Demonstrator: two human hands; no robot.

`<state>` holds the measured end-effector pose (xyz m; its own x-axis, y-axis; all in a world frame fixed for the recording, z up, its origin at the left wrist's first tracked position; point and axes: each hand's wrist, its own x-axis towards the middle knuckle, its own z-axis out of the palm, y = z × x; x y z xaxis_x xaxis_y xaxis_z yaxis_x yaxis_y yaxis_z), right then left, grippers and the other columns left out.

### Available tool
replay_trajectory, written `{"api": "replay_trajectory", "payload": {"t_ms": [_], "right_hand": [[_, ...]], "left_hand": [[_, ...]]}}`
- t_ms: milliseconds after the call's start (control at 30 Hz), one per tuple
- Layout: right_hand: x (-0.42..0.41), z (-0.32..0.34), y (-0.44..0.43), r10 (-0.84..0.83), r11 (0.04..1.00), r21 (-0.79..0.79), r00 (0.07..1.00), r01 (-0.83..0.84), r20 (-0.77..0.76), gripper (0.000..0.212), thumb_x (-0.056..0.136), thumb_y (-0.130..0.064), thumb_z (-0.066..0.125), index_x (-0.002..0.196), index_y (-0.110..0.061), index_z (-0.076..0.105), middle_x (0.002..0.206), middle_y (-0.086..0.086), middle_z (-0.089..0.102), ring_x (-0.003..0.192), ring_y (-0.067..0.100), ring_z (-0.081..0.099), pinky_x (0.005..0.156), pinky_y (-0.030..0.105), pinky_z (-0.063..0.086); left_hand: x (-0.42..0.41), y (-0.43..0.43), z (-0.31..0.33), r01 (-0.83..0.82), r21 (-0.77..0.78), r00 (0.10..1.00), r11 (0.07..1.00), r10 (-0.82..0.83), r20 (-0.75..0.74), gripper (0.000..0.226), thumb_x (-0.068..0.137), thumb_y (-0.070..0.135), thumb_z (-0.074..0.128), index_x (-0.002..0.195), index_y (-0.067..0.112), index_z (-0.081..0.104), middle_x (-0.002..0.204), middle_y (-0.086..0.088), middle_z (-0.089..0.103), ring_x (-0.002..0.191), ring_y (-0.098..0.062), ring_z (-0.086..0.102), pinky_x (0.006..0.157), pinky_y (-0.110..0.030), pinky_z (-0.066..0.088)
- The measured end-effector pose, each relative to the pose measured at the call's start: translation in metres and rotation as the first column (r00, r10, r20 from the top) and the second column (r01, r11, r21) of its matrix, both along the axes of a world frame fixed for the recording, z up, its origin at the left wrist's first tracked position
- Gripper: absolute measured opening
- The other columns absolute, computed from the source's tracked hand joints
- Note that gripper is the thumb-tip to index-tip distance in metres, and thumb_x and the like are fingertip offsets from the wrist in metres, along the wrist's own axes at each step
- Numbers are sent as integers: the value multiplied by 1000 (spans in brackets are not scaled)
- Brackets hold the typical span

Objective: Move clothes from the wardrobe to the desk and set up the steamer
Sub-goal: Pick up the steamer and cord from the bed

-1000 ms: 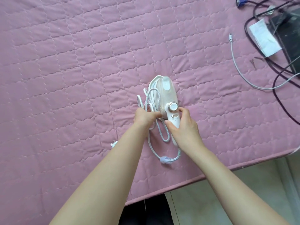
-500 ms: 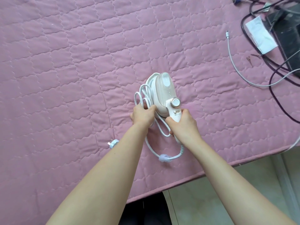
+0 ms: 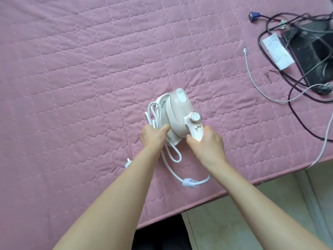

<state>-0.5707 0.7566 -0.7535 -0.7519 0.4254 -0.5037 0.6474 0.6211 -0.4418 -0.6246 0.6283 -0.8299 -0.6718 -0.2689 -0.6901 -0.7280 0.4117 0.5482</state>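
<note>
Two hands on the steamer [image 3: 177, 112], mid-frame on the pink-quilted table [image 3: 72, 87]. The right hand [image 3: 205, 143] is clamped round its handle and the left hand [image 3: 153, 137] bunches the white cord [image 3: 154, 114]. Since a second ago the coil's been drawn further left off the body, so unwinding looks under way. The plug [image 3: 127, 162] lies loose beside the left forearm.

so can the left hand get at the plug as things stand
Probably yes, once it lets go: the left hand grips the coiled cord, and the plug lies bare on the quilt just beside that forearm.
</note>
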Motion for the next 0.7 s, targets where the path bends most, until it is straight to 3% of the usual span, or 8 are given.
{"api": "replay_trajectory", "payload": {"t_ms": [100,267,567,700], "right_hand": [[8,19,-8,-9,1000,5,999,9,-43,27,83,-32,61,87,-8,47,87,11,59,79,27,46,64,32,29],[15,61,-22,4,1000,13,997,-3,-79,25,83,-31,61,85,-10,48,84,8,58,77,27,47,62,32,29],[20,144,-58,69,997,-18,991,-71,-117,27,80,-34,59,88,-9,52,76,9,65,79,31,58,66,36,39],[26,185,-72,109,991,-57,985,-117,-136,22,79,-34,60,85,-15,52,74,5,64,75,28,61,64,36,43]], "left_hand": [[2,-19,12,-100,38,995,994,99,27,44,50,40,61,74,3,59,59,-4,50,60,-25,49,56,-31,41],[11,-58,47,-247,44,969,968,245,32,35,61,38,68,75,7,60,67,-7,60,64,-27,59,62,-37,51],[44,-120,162,-314,135,946,940,322,-38,19,84,17,56,70,6,50,58,-7,46,52,-21,40,49,-27,33],[61,-140,217,-334,175,936,926,348,-56,17,84,7,51,69,0,49,42,-2,48,31,-13,42,34,-16,33]]}}
